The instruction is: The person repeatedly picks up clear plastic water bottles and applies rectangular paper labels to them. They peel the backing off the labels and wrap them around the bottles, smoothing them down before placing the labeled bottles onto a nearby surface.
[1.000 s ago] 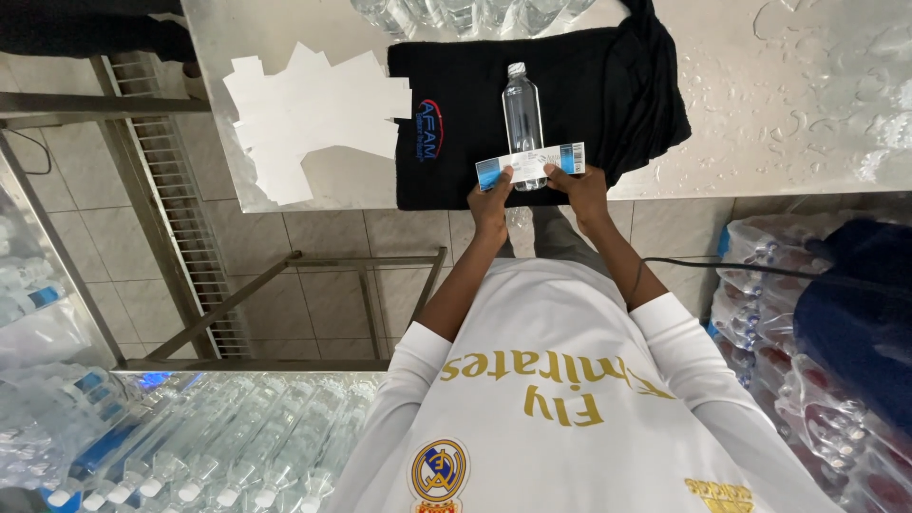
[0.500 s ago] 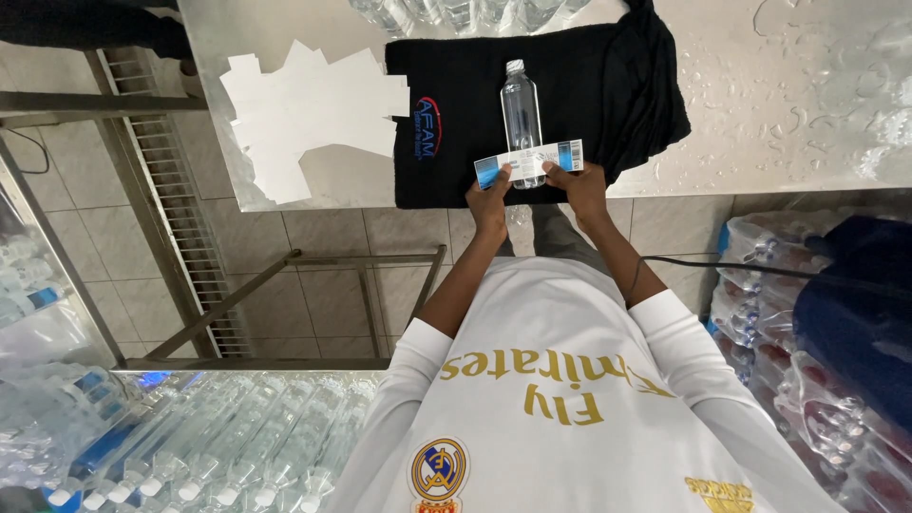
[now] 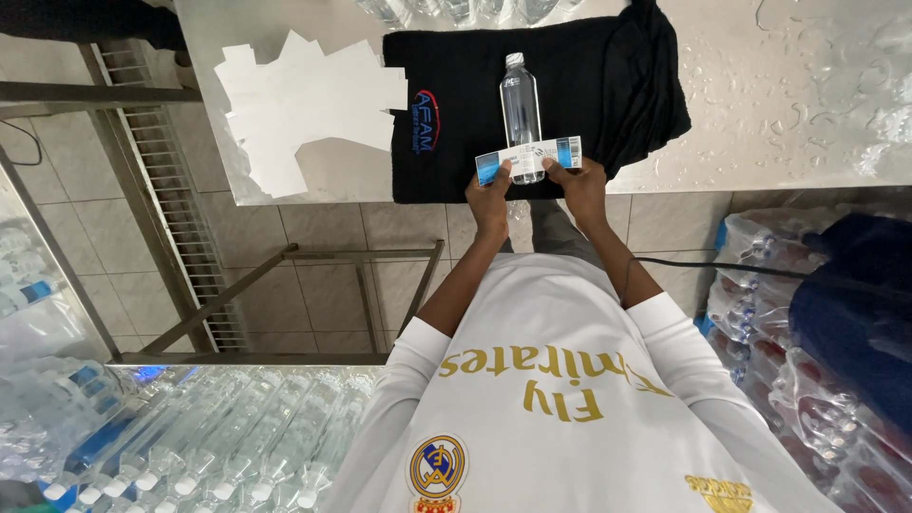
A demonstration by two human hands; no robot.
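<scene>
Nearest the camera is the white sleeved shirt (image 3: 570, 399) of the person, with both forearms reaching forward. The left hand (image 3: 490, 201) pinches the left end of the label (image 3: 528, 160) between thumb and fingers. The right hand (image 3: 583, 188) pinches the right end the same way. The label is a flat paper strip, white in the middle with blue ends, held stretched across the lower part of the bottle (image 3: 522, 112), just beyond the fingertips.

The bottle is clear plastic, capped, lying on its side with the cap pointing away from the fingers. It rests on a folded black cloth (image 3: 608, 85) with a small red and blue emblem at its left edge. The cloth lies on a metal table (image 3: 760, 114); the surface right of the fingers is wet with droplets. Left of the fingers, on the same table, lies a loose pile of white paper sheets (image 3: 304, 100).

Below the table are beige floor tiles (image 3: 323, 285) and a metal frame (image 3: 285, 294). Shrink-wrapped packs of bottles (image 3: 190, 446) lie at lower left, and more packs (image 3: 807, 380) stand at the right.
</scene>
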